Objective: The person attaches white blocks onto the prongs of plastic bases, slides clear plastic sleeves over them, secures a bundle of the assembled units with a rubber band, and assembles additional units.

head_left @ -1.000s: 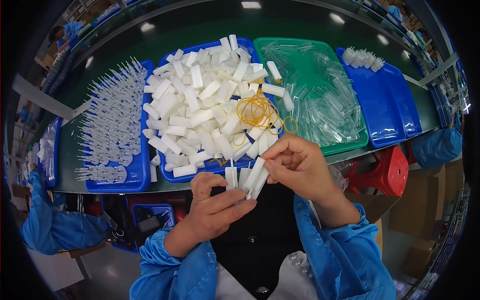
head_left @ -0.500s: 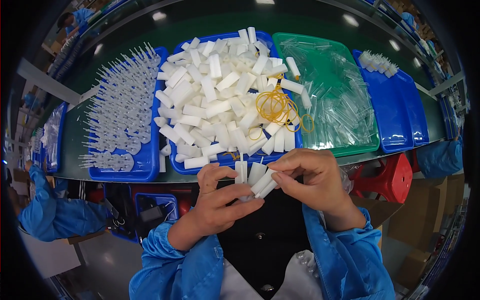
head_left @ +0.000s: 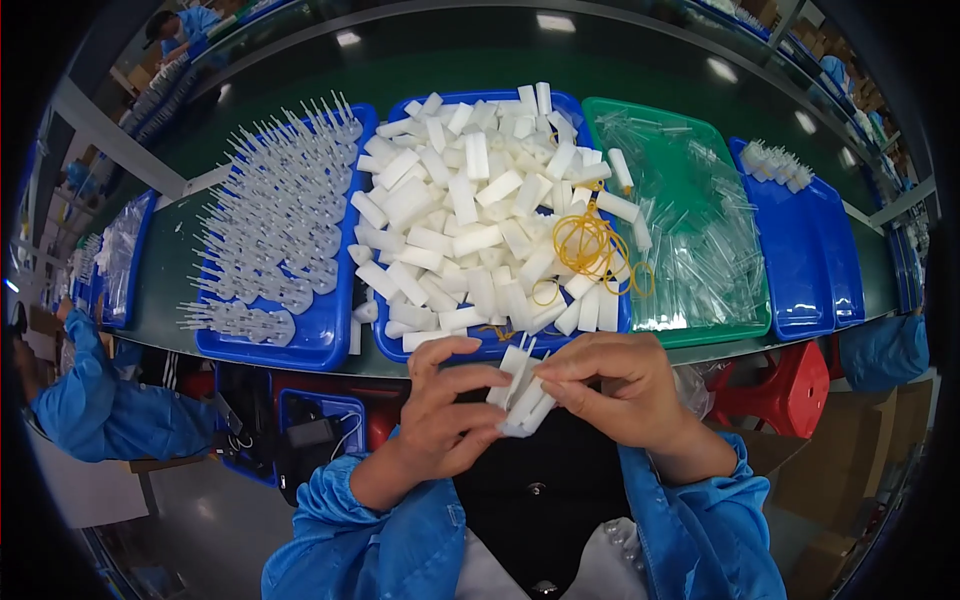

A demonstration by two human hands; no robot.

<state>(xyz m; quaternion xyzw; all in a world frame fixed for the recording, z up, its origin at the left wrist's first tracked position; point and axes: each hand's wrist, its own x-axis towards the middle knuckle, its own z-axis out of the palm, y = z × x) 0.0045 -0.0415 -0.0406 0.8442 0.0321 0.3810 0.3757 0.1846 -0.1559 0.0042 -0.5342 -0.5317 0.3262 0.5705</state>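
Note:
Just past the table's near edge, my left hand grips a small cluster of white foam blocks between thumb and fingers. Thin pale rods stick up from the cluster, and a translucent base shows beneath it. My right hand pinches the upper end of one white block on the cluster's right side. Fingers hide part of each block. Right beyond my hands, a blue tray holds a heap of loose white foam blocks, with yellow rubber bands lying on its right part.
At left, a blue tray carries rows of translucent pronged pieces. A green tray with clear plastic strips stands right of the heap. Farther right, a blue tray has several white pieces. A red stool is below.
The view has shifted, so the trays appear lower and farther right. The held blocks, spread apart before, now stand closer together, and both hands remain on them.

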